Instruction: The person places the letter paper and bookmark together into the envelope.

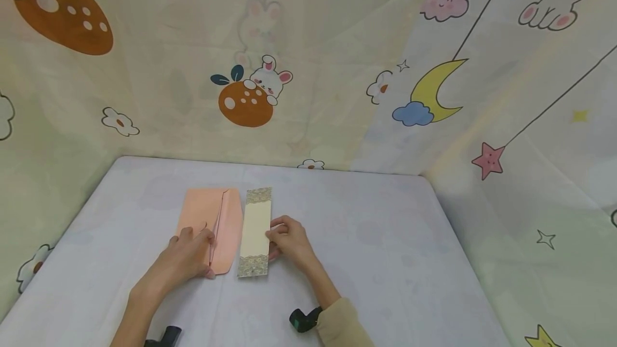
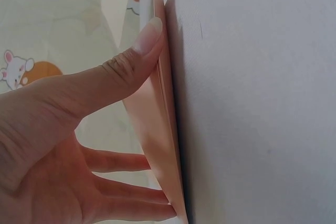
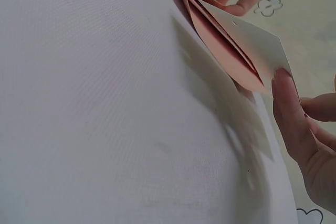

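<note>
A peach paper envelope point(image 1: 200, 208) lies on the white-covered table, its flap point(image 1: 231, 229) unfolded toward the right and its mouth gaping slightly. My left hand point(image 1: 185, 253) holds the envelope, fingers over its upper face and thumb at the near edge. In the left wrist view, the thumb point(image 2: 147, 40) bears on the envelope's edge point(image 2: 165, 87). My right hand point(image 1: 291, 240) pinches the right long edge of a cream card point(image 1: 255, 229) with patterned silvery-gold ends. The right wrist view shows the card point(image 3: 257, 40) tilted above the table, beside the envelope's opening point(image 3: 226, 40).
The white tabletop point(image 1: 385, 256) extends around both hands. Cloth printed with cartoon figures point(image 1: 313, 122) hangs behind and at the sides. Black wrist devices point(image 1: 305, 320) sit near both forearms.
</note>
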Demonstrator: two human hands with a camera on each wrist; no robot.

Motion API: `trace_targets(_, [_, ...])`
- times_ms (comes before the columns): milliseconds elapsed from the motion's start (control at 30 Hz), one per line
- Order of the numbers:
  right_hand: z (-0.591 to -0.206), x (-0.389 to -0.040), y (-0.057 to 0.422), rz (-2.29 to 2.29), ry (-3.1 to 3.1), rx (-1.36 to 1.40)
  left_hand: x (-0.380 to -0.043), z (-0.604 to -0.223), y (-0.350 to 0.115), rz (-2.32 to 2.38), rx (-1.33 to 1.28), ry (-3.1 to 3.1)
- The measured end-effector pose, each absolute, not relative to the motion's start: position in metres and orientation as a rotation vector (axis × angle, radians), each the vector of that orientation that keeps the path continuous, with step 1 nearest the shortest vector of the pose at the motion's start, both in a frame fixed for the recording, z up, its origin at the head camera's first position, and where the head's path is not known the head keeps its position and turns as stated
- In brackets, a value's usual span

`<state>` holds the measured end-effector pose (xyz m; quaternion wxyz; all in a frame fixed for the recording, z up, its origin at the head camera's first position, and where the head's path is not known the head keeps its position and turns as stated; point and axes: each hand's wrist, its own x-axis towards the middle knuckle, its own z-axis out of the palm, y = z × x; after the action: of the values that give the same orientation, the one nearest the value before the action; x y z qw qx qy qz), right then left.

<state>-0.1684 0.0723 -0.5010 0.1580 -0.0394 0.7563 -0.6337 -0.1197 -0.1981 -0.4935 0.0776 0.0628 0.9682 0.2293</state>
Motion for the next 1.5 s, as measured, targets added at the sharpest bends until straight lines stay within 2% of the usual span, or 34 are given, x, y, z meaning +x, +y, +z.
trace_targets(1500, [-0.510, -0.188, 0.022, -1.588, 2.378, -0.194, -0.119, -0.491, -0.197, 0.688, 0.218, 2.902])
